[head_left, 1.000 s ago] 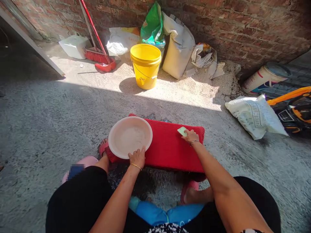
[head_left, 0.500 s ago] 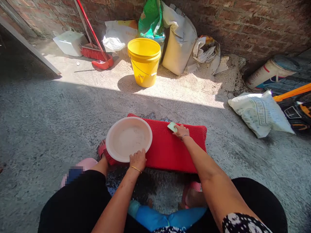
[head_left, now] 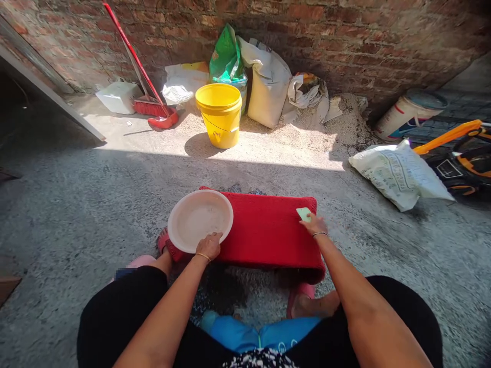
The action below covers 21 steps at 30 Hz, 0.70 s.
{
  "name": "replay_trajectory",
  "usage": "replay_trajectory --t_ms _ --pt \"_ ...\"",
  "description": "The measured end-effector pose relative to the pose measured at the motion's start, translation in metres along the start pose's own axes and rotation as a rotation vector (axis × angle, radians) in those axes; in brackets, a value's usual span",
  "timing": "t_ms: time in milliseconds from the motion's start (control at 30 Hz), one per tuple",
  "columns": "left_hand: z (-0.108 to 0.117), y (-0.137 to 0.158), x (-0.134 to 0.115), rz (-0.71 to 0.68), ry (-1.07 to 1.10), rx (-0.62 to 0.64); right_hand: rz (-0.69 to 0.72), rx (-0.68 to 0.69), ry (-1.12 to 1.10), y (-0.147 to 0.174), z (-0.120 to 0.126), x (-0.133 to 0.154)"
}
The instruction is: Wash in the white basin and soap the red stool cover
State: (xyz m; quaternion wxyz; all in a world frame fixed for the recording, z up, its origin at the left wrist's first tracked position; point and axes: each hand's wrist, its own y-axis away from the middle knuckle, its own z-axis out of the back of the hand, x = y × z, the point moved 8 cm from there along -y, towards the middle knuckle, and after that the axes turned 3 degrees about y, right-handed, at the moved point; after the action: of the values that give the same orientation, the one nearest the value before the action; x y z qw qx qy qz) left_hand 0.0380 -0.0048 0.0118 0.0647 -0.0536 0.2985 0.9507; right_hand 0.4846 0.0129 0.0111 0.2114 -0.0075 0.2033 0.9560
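A pale pinkish plastic basin (head_left: 199, 220) rests on the left part of a red textured mat (head_left: 264, 230), tilted slightly toward me. My left hand (head_left: 209, 246) grips its near right rim, fingers over the edge. At the mat's right end, my right hand (head_left: 316, 225) is closed on a pale green flat block (head_left: 304, 214), too small to tell its kind. The mat lies across something low in front of my knees, and its near right corner curls down. What supports it is hidden.
Beyond the mat stands a yellow bucket (head_left: 218, 115). Sacks (head_left: 268, 84) lean against the brick wall beside a red broom (head_left: 148, 106) and a white box (head_left: 118, 96). At right lie a white bag (head_left: 399, 171) and an orange-handled machine (head_left: 460, 158). My feet flank the mat.
My right hand has moved right with the pale green block, toward the mat's right end. The near right corner of the mat now curls down. My left hand stays on the basin rim.
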Motion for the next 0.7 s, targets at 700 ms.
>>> replay_trajectory --t_ms 700 --pt "-0.014 -0.004 -0.001 -0.129 0.029 0.062 0.173 0.129 0.209 0.044 -0.021 0.063"
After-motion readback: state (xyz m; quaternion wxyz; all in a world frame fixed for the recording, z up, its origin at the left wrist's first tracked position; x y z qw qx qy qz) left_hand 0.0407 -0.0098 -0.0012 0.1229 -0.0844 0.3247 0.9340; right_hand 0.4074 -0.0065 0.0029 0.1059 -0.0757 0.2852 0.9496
